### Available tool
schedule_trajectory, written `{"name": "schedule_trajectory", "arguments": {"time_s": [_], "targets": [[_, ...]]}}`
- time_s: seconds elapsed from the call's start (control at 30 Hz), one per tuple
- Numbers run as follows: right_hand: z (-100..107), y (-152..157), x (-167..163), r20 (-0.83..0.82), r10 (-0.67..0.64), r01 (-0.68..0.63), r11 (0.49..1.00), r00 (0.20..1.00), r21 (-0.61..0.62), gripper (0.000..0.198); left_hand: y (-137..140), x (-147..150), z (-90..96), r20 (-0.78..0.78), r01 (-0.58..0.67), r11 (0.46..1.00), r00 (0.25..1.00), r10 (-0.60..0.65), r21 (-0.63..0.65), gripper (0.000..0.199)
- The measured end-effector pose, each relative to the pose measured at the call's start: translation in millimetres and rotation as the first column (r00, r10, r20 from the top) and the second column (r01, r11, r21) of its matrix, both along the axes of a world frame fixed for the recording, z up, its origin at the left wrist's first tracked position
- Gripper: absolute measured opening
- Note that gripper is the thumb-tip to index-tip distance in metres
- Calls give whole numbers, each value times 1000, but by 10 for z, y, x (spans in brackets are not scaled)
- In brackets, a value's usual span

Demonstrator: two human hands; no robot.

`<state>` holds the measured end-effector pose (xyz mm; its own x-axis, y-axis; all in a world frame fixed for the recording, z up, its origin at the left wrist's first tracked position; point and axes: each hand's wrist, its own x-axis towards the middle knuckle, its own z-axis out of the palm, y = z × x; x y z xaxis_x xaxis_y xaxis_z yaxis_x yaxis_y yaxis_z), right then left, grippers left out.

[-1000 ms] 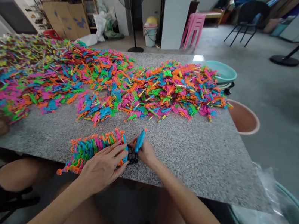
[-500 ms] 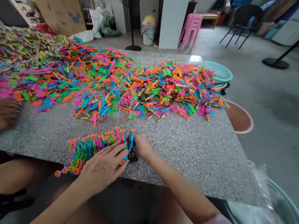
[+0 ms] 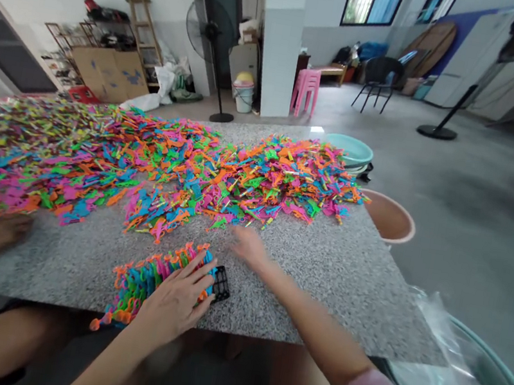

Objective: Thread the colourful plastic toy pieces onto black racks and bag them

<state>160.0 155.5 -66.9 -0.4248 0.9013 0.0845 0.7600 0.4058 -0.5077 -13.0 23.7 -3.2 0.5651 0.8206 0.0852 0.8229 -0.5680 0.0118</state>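
Note:
A tight row of small colourful plastic toy guns (image 3: 141, 288) with orange ends stands along the near side of the table. My left hand (image 3: 180, 291) lies over the right end of this row, its fingers stretched out and slightly apart. From under that end sticks out a black plastic grid rack (image 3: 221, 284) with uncovered slots. My right hand (image 3: 248, 246) is above the table, at the front edge of a big loose pile of toy guns (image 3: 259, 180). Its fingers are smeared by motion, so whether it holds anything cannot be made out.
A co-worker's hand (image 3: 5, 227) is at the pile's left part. The granite table (image 3: 321, 281) ends at a near edge before my legs. Beyond its right side are a pink basin (image 3: 392, 217), a teal basin (image 3: 354, 148) and a tub with clear plastic bags (image 3: 456, 380).
My right hand has left the rack and moved up towards the pile. My left hand stays on the row. The camera view has tilted upward; the co-worker's hands have shifted.

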Motion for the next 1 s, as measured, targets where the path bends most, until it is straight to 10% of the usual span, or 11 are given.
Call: {"name": "schedule_trajectory", "arguments": {"time_s": [0.17,0.5,0.7,0.83,1.0], "targets": [[73,456,248,146,-324,325,946,935,17,39,10,8,-3,15,0,998,1000,1,-61,15],[187,393,1406,241,34,35,961,970,-276,24,10,-20,-33,80,3,997,997,4,-78,15],[28,21,1203,331,-324,345,939,886,-3,38,10,-36,-44,67,17,998,998,-13,-67,18],[-158,-350,1115,280,-476,527,838,833,-143,31,4,-20,-17,65,11,997,998,-6,-71,20],[-213,-744,909,-11,-478,460,851,878,-254,14,6,5,22,56,12,999,998,-9,-51,23]]}}
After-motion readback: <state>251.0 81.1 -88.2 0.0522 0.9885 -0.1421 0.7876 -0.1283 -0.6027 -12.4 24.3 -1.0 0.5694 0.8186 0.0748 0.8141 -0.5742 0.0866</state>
